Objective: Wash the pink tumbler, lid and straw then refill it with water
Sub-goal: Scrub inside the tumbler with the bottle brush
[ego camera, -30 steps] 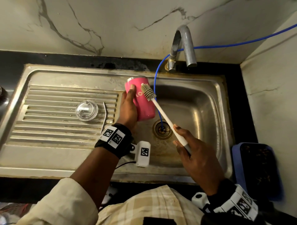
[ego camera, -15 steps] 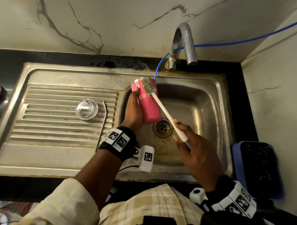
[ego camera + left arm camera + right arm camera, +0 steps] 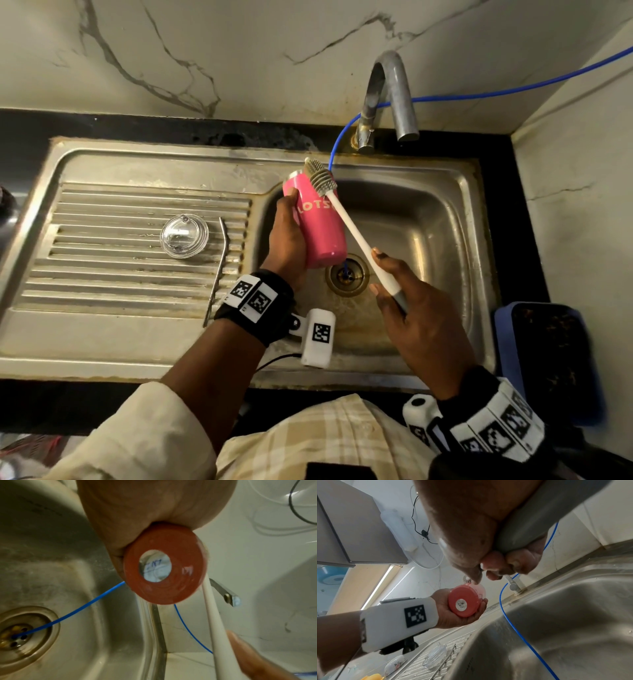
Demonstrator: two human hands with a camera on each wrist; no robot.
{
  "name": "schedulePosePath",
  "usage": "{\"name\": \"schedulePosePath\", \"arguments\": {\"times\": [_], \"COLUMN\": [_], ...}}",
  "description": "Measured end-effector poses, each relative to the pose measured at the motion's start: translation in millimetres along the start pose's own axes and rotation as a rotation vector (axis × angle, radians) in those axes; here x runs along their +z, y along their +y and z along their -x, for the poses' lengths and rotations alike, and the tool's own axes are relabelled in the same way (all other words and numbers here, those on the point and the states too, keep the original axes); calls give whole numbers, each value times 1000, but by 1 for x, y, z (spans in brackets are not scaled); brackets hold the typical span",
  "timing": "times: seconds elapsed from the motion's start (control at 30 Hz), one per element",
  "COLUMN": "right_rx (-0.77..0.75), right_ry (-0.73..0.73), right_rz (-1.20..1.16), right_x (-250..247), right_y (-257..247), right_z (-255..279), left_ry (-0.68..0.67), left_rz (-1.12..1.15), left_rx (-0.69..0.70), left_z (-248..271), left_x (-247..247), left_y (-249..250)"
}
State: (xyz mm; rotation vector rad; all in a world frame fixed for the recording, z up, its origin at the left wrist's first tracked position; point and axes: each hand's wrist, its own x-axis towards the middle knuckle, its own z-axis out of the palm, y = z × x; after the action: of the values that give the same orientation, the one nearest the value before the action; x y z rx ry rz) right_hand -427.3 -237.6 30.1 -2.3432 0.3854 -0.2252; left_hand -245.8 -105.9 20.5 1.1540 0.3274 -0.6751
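My left hand (image 3: 287, 236) grips the pink tumbler (image 3: 318, 226) over the sink basin, tilted with its mouth up and away from me. Its round base (image 3: 164, 566) fills the left wrist view and also faces the right wrist camera (image 3: 464, 602). My right hand (image 3: 407, 308) holds the white handle of a bottle brush (image 3: 356, 236). The grey bristle head (image 3: 320, 178) lies against the tumbler's rim on the outside. The clear lid (image 3: 184, 235) rests on the ribbed drainboard, with the metal straw (image 3: 219, 267) just right of it.
The steel sink (image 3: 455, 219) has a drain (image 3: 347, 274) under the tumbler, and a thin blue tube (image 3: 337, 140) runs into it. A metal tap (image 3: 390, 96) stands behind the basin. A blue tray (image 3: 548, 359) sits at the right. A floral bowl (image 3: 394, 664) lies left of the drainboard.
The tumbler has turned in my left hand so its printed lettering faces up. The brush head has slid from the tumbler's side up to its rim.
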Motion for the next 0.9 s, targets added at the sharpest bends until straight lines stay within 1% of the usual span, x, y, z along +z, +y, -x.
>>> {"name": "schedulePosePath", "arguments": {"times": [0.17,0.33,0.4,0.47,0.57,0.63,0.7,0.77,0.9], "right_rx": [6,-1,-5,-7,-5,-2,11,23,-11], "right_ry": [-52,-38,-31,-32,-22,-16,-13,-12,-16], "right_rz": [-40,-18,-37,-41,-22,-10,4,15,-2], "right_x": [-4,0,-1,-2,-3,-6,-7,-7,-5], "right_y": [6,2,2,3,5,5,6,6,3], "right_z": [14,3,2,8,16,15,8,1,2], "left_ry": [56,-11,-1,26,87,89,48,34,2], "left_rz": [10,-42,-39,-41,-78,-101,-101,-111,-72], "left_rx": [23,4,35,102,155,134,90,69,76], "left_z": [-8,0,2,2,-3,-3,-2,-1,-4], "left_x": [-13,-2,-1,-3,-6,-5,-3,-3,-7], "left_y": [6,-1,2,8,10,6,0,0,14]}}
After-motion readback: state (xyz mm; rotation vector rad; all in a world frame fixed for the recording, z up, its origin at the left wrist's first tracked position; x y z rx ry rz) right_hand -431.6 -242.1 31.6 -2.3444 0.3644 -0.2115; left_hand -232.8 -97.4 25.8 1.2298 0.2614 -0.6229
